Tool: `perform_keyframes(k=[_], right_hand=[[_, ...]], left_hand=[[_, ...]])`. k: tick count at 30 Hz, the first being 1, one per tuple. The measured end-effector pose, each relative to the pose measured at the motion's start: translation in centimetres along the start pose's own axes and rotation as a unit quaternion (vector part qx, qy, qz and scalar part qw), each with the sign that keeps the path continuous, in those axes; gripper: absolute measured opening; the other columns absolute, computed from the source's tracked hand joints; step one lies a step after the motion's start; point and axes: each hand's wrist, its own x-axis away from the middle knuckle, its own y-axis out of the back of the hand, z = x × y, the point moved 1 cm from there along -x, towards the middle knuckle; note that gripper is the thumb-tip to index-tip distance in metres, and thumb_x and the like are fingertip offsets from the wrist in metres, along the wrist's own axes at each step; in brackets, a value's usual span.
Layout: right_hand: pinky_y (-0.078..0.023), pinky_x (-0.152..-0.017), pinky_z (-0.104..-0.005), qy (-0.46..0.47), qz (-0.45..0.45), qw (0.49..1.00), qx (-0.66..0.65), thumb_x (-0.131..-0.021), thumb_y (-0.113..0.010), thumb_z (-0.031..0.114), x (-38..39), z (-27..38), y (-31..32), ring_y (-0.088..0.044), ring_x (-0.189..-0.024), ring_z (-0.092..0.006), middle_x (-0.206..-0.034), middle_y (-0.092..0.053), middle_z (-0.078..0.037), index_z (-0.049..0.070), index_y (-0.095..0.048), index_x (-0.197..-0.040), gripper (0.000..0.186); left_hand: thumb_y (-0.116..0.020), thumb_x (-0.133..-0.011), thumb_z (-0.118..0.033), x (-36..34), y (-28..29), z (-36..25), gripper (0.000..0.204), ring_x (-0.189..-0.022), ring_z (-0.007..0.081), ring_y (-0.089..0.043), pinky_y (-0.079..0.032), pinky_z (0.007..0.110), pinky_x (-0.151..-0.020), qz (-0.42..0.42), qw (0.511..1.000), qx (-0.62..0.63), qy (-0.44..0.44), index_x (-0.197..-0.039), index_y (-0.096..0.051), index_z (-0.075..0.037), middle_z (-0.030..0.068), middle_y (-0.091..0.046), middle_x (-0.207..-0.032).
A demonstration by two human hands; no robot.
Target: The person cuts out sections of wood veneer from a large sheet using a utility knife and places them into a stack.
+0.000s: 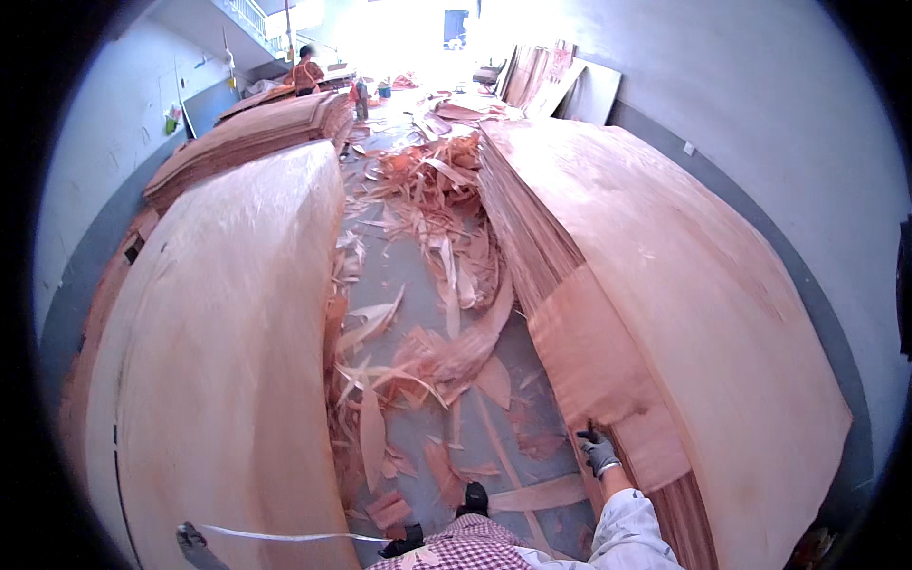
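My left hand point(197, 548), in a grey glove, is at the lower left over the left veneer stack point(228, 380). Its fingers are closed on one end of a thin white strip point(285, 537), which runs right towards a black object point(403, 541) by my checked apron point(465, 549). My right hand point(600, 453), also gloved, reaches to the lower edge of a small reddish veneer piece point(589, 347) on the side of the right veneer stack point(722, 304). Its fingers look closed near a small dark spot; whatever they hold is too small to make out.
Torn veneer scraps point(437, 190) litter the grey floor point(389, 256) between the stacks. A black shoe point(473, 498) stands among them. Farther back are another veneer stack point(247, 138), a person point(304, 73) and boards point(584, 90) leaning on the right wall.
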Motion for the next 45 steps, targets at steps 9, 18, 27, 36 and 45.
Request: perform_keyframes(k=[9,18,27,36,45], right_hand=[[-0.032,-0.043,-0.0209,-0.059,-0.08,0.982,-0.162,-0.082,-0.062,0.015,-5.2,5.4,-5.7,-0.041,-0.051,-0.0051,-0.075,-0.058,0.005,0.008,-0.063,-0.106,0.025],[-0.042,-0.088,-0.0234,0.044,0.225,0.958,-0.172,-0.087,-0.056,0.006,1.7,21.3,-19.1,-0.055,-0.099,-0.0099,-0.114,-0.059,-0.006,0.0,-0.057,-0.115,0.028],[-0.046,-0.082,-0.0257,0.171,0.323,0.93,-0.041,-0.084,-0.054,-0.004,5.3,34.5,-26.8,-0.056,-0.094,-0.0115,-0.103,-0.062,-0.006,-0.001,-0.059,-0.11,0.027],[-0.045,-0.081,-0.0242,0.108,0.382,0.918,-0.013,-0.079,-0.052,-0.009,7.4,45.6,-33.3,-0.056,-0.089,-0.0104,-0.096,-0.063,-0.006,-0.002,-0.062,-0.101,0.025],[-0.034,-0.048,-0.0177,0.129,0.422,0.897,0.028,-0.082,-0.052,0.004,6.2,51.9,-38.3,-0.046,-0.054,-0.0044,-0.077,-0.062,-0.004,-0.002,-0.062,-0.099,0.021]], left_hand=[[-0.061,-0.082,-0.003,10.3,-16.5,-7.4,0.019,-0.082,0.0113,-0.055,-0.045,0.02,-0.071,0.146,0.984,-0.081,0.057,-0.101,-0.059,-0.003,0.0041,-0.059,-0.091],[-0.054,-0.083,0.0,17.4,-31.6,-9.7,0.036,-0.08,0.0148,-0.06,-0.049,0.023,-0.062,0.317,0.924,0.001,0.213,-0.118,-0.048,0.001,0.0059,-0.056,-0.089],[-0.058,-0.079,-0.002,11.1,-37.9,-8.9,0.028,-0.067,0.008,-0.054,-0.045,0.02,-0.058,0.472,0.86,-0.005,0.193,-0.106,-0.054,-0.004,0.0052,-0.057,-0.094],[-0.08,-0.062,-0.028,7.6,-45.4,-11.7,0.078,-0.121,0.0304,-0.039,-0.04,0.036,-0.094,0.6,0.776,-0.076,-0.18,-0.127,-0.046,-0.005,0.0182,-0.042,-0.128],[-0.061,-0.078,-0.015,7.1,-46.2,-6.9,0.026,-0.09,0.0271,-0.058,-0.045,0.037,-0.079,0.612,0.774,-0.045,-0.159,-0.103,-0.061,-0.006,0.0132,-0.063,-0.094]])
